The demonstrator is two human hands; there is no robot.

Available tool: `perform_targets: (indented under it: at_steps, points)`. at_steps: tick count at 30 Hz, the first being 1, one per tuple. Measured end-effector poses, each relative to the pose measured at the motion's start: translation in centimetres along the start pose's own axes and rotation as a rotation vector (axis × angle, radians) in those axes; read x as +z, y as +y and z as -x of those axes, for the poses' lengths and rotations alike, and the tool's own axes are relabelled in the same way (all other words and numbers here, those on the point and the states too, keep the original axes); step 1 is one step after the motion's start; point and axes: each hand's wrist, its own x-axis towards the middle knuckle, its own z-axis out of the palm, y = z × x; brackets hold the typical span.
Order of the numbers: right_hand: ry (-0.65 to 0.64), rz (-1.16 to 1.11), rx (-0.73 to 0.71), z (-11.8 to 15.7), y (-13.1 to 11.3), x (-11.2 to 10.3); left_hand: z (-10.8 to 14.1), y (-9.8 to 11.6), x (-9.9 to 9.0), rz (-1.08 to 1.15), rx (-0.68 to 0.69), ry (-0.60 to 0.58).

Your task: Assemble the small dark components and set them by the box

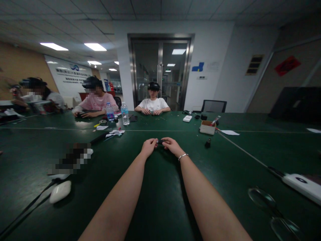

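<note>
Both my arms reach forward over the dark green table (pixel 160 187). Between my hands is a small dark object (pixel 159 141), too small to name, with a pale spot at its left end. The fingers of my left hand (pixel 149 147) pinch that left end. My right hand (pixel 172 146), with a silver bracelet (pixel 183 156) at the wrist, has its fingers closed on the other end. A small black cap-like piece (pixel 208 143) stands on the table to the right of my hands.
Water bottles (pixel 124 113) and crumpled paper (pixel 115 133) are ahead on the left. A small box (pixel 207 127) stands ahead on the right. Eyeglasses (pixel 273 211) and a white power strip (pixel 302 184) lie near right; a white case (pixel 60 191) lies near left. Several people sit around the table.
</note>
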Motion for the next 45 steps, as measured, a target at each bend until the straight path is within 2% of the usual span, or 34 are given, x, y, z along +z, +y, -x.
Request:
perform_targets:
  at_steps: [5,10,15,27,31,35,39,42,45]
  points:
    - [0.028,0.008,0.011,0.0,-0.1,0.0,0.3,0.6,0.3,0.198,0.026,0.001]
    - [0.036,0.034,0.019,0.0,-0.3,-0.1,0.5,1.2,0.2,0.249,-0.006,-0.022]
    - [0.037,0.035,0.014,0.0,-0.3,-0.2,0.5,1.1,0.0,0.273,0.028,-0.063]
    - [-0.013,0.013,-0.012,0.2,-0.2,-0.1,-0.1,0.0,0.1,0.154,0.024,-0.001]
    - [0.004,0.174,-0.065,0.0,0.3,0.2,0.1,0.3,0.3,0.116,0.007,0.009]
    - [0.102,0.529,-0.145,-0.1,0.4,0.6,0.1,0.5,0.8,0.093,-0.01,-0.011]
    - [0.123,0.805,-0.188,0.1,0.0,1.3,0.0,0.3,1.6,0.116,-0.025,-0.069]
    - [0.127,0.858,-0.186,0.2,-0.2,1.4,-0.2,0.1,2.2,0.149,-0.05,-0.059]
    - [0.156,0.76,-0.165,0.2,-0.2,1.2,-0.3,0.0,2.3,0.161,-0.096,-0.023]
